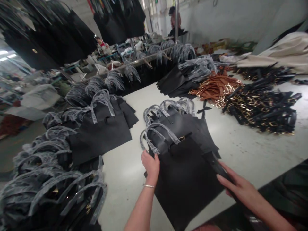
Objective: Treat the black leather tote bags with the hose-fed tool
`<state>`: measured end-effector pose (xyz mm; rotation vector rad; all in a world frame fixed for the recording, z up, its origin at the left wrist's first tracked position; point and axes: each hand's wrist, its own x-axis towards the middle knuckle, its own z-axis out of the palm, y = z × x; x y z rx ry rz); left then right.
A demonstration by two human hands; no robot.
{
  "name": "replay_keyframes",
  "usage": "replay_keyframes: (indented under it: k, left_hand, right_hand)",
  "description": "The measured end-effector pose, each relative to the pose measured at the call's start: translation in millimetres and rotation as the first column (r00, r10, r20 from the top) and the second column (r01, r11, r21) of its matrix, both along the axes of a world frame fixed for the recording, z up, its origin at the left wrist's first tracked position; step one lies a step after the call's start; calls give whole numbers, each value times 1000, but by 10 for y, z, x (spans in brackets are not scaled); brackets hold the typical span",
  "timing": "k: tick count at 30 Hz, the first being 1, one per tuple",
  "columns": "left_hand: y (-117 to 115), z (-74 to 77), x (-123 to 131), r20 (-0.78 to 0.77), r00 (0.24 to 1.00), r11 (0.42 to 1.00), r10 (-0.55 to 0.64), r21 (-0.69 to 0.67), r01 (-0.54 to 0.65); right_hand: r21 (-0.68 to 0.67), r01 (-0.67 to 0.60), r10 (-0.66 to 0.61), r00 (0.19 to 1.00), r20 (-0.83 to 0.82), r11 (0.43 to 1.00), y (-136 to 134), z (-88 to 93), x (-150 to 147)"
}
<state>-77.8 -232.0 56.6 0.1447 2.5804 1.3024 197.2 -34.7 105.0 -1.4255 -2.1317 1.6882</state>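
Observation:
A black tote bag (185, 179) lies on top of a stack of similar bags, its two handles wrapped in clear plastic. Near its top edge is a small strap with a gold buckle (182, 138). My left hand (151, 164) grips the bag's upper left corner, just below a wrapped handle (163, 128), with the thumb on top. On the other side, my right hand (237, 183) is closed around a long black object (222, 170) beside the bag's right edge. I cannot make out exactly what that object is; part of it is hidden by the fingers.
More black bags with wrapped handles (101, 138) are piled along the left. Brown straps (216, 85) and a heap of black straps with gold buckles (262, 106) lie at the right of the white table (243, 141). Bags hang overhead; a person (176, 22) is in the background.

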Motion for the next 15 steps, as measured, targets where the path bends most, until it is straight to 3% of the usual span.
replay_keyframes:
  k: [2, 4, 6, 8, 11, 15]
  left_hand:
    - [-26, -56, 325, -172, 983, 998, -59, -9, 59]
    - [-36, -165, 674, -274, 924, 963, -268, -57, 263]
    - [-52, -307, 941, -376, 747, 836, -548, -267, 479]
    - [-81, -440, 1074, -391, 582, 700, -713, -451, 554]
    - [-130, -551, 1085, -372, 510, 629, -776, -524, 574]
    - [-147, -554, 1034, -369, 499, 619, -784, -517, 591]
  right_hand:
    - [-107, -91, 91, 996, -12, 990, -97, -72, -233]
    - [-156, -150, 150, 989, -15, 976, -152, -161, -415]
    - [-184, -186, 185, 983, -21, 965, -174, -253, -528]
    - [-212, -204, 204, 979, -22, 956, -179, -330, -593]
    - [-238, -202, 205, 979, -16, 950, -182, -394, -700]
    - [-230, -196, 192, 981, -41, 953, -193, -394, -913]
